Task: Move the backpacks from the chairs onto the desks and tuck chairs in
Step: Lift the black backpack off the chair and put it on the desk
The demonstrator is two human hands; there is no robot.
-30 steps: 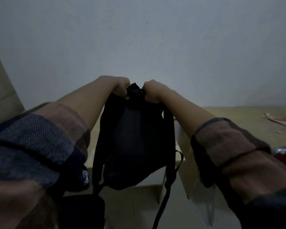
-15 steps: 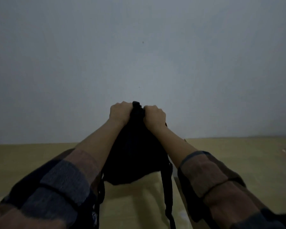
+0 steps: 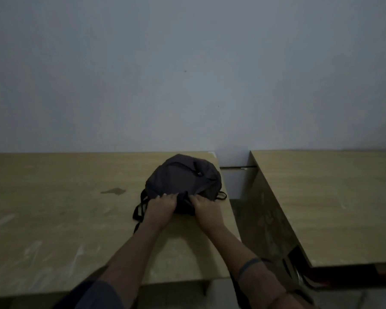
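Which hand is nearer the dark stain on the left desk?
Left. The left hand grips the backpack on its stain side, with the stain off to its left. The right hand sits beyond it, toward the desk's right edge.

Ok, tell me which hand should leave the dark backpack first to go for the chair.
Either, probably: left hand and right hand both grip the dark fabric backpack lying on the wooden desk; no chair shows.
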